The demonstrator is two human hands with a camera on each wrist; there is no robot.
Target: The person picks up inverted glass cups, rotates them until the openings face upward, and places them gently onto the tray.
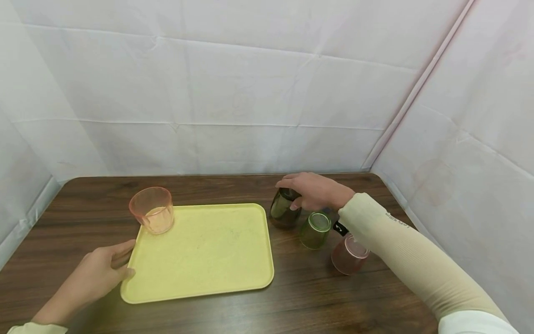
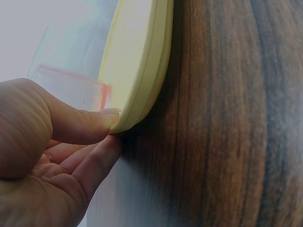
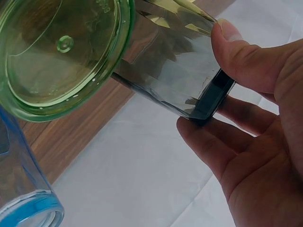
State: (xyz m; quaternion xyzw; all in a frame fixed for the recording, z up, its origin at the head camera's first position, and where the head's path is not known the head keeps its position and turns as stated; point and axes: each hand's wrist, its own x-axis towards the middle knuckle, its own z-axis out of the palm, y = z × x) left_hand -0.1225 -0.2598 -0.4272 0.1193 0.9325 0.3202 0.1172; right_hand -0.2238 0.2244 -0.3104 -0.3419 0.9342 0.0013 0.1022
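My left hand point(image 1: 100, 271) pinches the left edge of a yellow tray point(image 1: 200, 253), thumb on the rim and fingers underneath in the left wrist view. On the tray's far left corner stands a clear orange cup point(image 1: 152, 211), mouth up. To the tray's right, my right hand point(image 1: 314, 191) grips a dark smoky cup point(image 1: 282, 211) by its base end, which points up. The right wrist view shows the thumb point(image 3: 229, 35) on this cup's side and the fingers around its dark base. Close by, a green cup point(image 1: 315, 230) stands upside down.
A pink cup point(image 1: 349, 255) stands upside down nearer me, under the right forearm. A blue cup point(image 3: 31, 189) shows beside the green one in the right wrist view. The brown wooden table point(image 1: 300, 301) is bounded by white sheeting point(image 1: 233, 93) at the back and sides.
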